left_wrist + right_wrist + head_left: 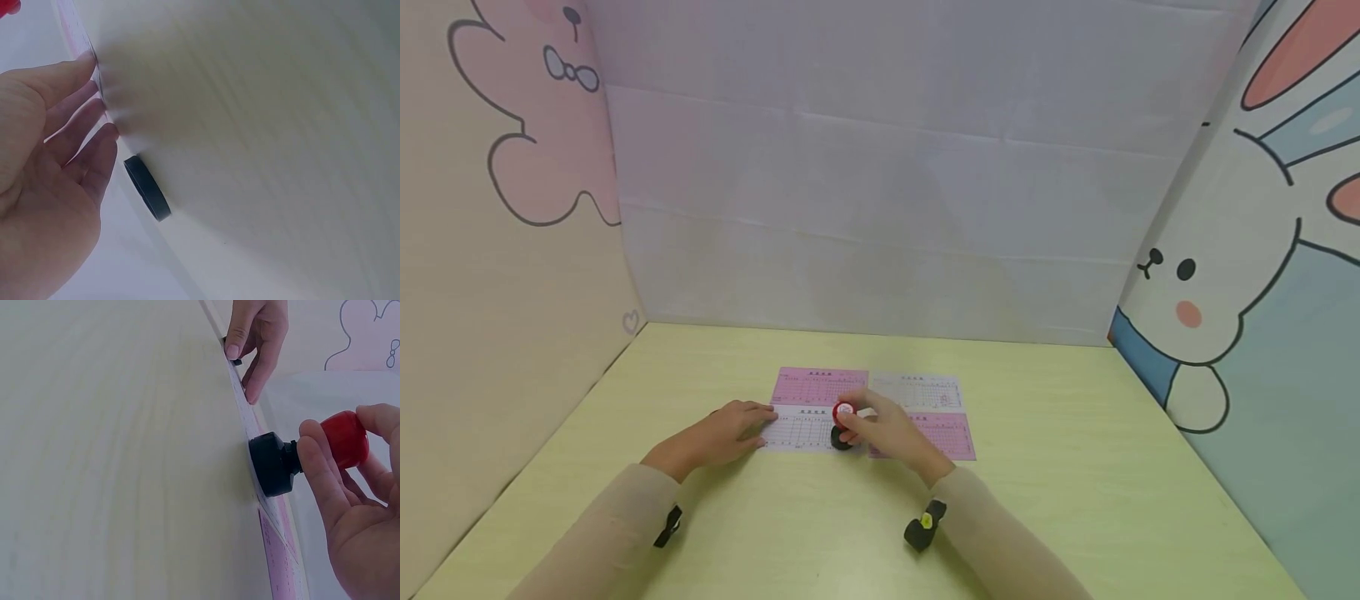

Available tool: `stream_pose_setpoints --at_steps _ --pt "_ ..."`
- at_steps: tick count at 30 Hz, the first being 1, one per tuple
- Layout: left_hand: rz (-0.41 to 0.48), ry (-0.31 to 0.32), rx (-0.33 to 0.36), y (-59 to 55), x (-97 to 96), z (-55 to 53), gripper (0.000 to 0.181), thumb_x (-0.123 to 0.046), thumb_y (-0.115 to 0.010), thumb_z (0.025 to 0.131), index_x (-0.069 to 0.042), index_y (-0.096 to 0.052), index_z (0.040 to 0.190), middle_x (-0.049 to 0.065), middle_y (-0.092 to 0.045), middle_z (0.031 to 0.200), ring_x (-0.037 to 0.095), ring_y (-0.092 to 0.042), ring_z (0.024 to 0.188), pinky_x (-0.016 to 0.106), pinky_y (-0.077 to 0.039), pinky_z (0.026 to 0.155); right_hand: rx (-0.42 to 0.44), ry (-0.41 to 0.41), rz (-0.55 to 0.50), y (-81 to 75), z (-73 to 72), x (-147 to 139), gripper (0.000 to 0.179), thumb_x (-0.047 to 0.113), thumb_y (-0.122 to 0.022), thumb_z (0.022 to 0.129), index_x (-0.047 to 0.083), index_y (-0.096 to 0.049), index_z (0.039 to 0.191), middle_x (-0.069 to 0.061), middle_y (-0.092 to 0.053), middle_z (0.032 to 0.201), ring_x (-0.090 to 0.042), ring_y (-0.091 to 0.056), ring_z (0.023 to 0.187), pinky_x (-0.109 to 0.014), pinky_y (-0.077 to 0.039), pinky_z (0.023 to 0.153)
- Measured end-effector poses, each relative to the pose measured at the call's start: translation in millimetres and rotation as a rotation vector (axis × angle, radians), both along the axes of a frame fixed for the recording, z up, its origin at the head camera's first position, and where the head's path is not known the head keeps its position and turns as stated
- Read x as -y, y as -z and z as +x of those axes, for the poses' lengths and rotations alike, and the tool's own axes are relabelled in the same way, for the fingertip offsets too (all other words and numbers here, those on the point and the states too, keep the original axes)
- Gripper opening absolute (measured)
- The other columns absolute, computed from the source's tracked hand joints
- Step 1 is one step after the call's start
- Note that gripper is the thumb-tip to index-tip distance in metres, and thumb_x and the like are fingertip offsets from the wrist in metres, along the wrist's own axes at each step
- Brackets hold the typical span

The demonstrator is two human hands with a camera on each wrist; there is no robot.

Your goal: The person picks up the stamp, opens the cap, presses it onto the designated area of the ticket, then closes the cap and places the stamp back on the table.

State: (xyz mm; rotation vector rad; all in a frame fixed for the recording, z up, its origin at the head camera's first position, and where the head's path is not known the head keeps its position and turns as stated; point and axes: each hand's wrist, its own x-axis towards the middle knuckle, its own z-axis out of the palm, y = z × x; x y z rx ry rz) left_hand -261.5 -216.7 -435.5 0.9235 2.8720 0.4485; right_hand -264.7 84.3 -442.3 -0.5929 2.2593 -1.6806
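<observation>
My right hand (891,429) grips the red knob of a stamp (347,439) between thumb and fingers. The stamp stands upright, its round black base (271,464) down on the right part of a white printed form (797,433). At that form's left edge rest the fingertips of my left hand (730,433), the fingers loosely extended with nothing gripped. Beside this hand, a round black cap (147,187) lies on the table; the left hand hides it in the head view.
Pink forms (816,387) and another white form (917,392) adjoin the stamped one in a block. A faint round mark (944,399) shows on the far right white form. A pale fabric backdrop (880,208) and patterned side walls enclose the pale yellow table (1045,467).
</observation>
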Motion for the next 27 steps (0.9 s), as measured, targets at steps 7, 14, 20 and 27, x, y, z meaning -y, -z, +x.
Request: stream_pose_setpoints --at_steps 7,14,20,27 --pt "-0.008 0.022 -0.018 1.8 -0.1 -1.7 0.043 -0.011 -0.067 0.096 0.009 -0.058 0.133 0.026 -0.056 0.137 0.047 -0.05 0.126 0.058 -0.042 0.104 -0.023 0.002 0.011 1.3 -0.7 2.2 0.041 0.033 -0.063 0.101 0.009 -0.059 0.133 -0.011 -0.072 0.102 -0.023 -0.072 0.087 -0.035 -0.057 0.071" --pt "-0.012 0.024 -0.013 1.1 -0.2 -1.7 0.043 -0.011 -0.067 0.096 0.009 -0.058 0.133 0.027 -0.055 0.137 0.048 -0.049 0.127 0.059 -0.041 0.104 -0.036 0.017 0.0 -2.9 3.0 6.0 0.037 0.022 -0.06 0.102 0.002 -0.057 0.133 -0.02 -0.07 0.104 -0.036 -0.071 0.09 -0.05 -0.057 0.084" --pt "-0.004 0.017 -0.009 -1.0 -0.7 -0.9 0.043 -0.011 -0.067 0.096 0.008 -0.058 0.133 0.026 -0.055 0.137 0.047 -0.049 0.127 0.059 -0.041 0.104 -0.056 0.017 0.026 -13.2 9.6 7.5 0.033 0.016 -0.058 0.103 -0.002 -0.057 0.131 -0.023 -0.069 0.105 -0.04 -0.07 0.091 -0.055 -0.055 0.084" --pt "0.0 0.019 -0.015 0.5 -0.4 -0.8 0.043 -0.011 -0.067 0.096 0.009 -0.058 0.133 0.027 -0.056 0.137 0.048 -0.05 0.127 0.06 -0.041 0.104 -0.073 0.001 0.061 0.6 0.5 4.0 0.035 0.031 -0.061 0.102 0.008 -0.06 0.129 -0.009 -0.072 0.101 -0.023 -0.072 0.085 -0.031 -0.049 0.055"
